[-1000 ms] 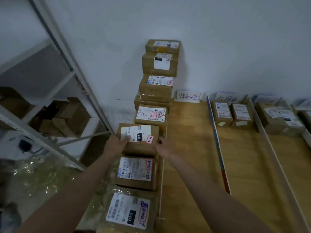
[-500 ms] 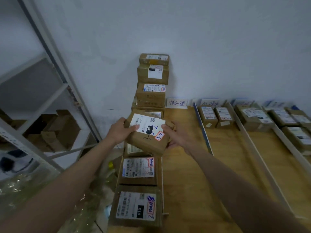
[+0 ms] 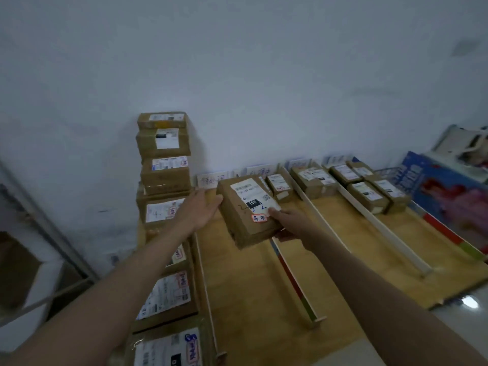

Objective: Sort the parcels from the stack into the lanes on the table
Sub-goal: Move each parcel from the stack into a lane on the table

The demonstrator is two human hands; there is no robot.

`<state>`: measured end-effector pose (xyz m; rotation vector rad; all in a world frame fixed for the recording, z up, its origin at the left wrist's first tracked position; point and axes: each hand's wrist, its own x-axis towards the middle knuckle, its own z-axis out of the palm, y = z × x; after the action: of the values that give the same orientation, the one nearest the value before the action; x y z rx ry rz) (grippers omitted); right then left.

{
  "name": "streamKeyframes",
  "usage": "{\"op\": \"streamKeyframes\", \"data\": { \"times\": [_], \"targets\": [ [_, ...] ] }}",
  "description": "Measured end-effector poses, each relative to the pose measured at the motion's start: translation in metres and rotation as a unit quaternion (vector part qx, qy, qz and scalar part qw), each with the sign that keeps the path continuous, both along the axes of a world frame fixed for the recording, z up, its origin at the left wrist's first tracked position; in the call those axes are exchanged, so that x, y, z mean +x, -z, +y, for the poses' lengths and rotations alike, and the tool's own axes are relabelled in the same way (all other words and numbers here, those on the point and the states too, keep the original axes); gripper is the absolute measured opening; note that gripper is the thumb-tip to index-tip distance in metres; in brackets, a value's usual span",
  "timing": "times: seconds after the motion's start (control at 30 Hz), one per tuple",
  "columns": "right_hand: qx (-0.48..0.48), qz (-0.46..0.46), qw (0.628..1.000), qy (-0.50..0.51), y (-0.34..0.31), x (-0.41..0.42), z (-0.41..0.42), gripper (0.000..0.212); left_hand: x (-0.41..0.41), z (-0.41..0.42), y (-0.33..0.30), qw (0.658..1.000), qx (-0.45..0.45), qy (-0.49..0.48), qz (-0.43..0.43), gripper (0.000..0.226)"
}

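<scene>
A brown cardboard parcel with a white label and a small red-edged sticker hangs tilted above the wooden table, over the leftmost lane. My right hand grips its near right corner, thumb on the label. My left hand has straight fingers against the parcel's left side. The stack of parcels rises along the wall at the left, and a row of further parcels runs toward me.
White dividers split the table into lanes. Several parcels lie at the far ends of the right lanes, below paper signs. A blue printed box stands at the far right. A metal shelf stands at the left.
Both hands lifted the parcel off the row and carried it right, over the table's first lane. The view swung right. My left hand loosened from a grip to straight fingers.
</scene>
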<state>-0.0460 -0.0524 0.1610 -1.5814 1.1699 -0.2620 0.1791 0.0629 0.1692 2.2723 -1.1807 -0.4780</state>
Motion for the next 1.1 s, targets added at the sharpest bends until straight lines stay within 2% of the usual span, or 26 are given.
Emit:
{"op": "streamKeyframes", "data": {
  "times": [0.2,0.33,0.47,0.57,0.8,1.1],
  "targets": [
    [0.012,0.075,0.983,0.169,0.012,-0.098,-0.022,0.041,-0.090,-0.057,0.022,0.980,0.093,0.139,-0.107,0.064],
    [0.007,0.083,0.969,0.234,0.023,-0.170,-0.040,0.044,-0.156,-0.097,0.030,0.959,0.103,0.209,-0.164,0.065],
    [0.012,0.068,0.958,0.278,0.033,-0.250,-0.061,0.048,-0.226,-0.136,0.042,0.948,0.078,0.244,-0.191,0.061],
    [0.014,0.059,0.951,0.304,0.039,-0.309,-0.078,0.044,-0.282,-0.162,0.053,0.941,0.074,0.262,-0.203,0.059],
    [0.048,0.092,0.943,0.317,0.056,-0.432,-0.137,0.061,-0.400,-0.222,0.063,0.928,0.089,0.288,-0.218,0.060],
    [0.064,0.072,0.940,0.328,0.078,-0.512,-0.198,0.052,-0.474,-0.280,0.080,0.932,0.094,0.271,-0.221,0.062]
  ]
}}
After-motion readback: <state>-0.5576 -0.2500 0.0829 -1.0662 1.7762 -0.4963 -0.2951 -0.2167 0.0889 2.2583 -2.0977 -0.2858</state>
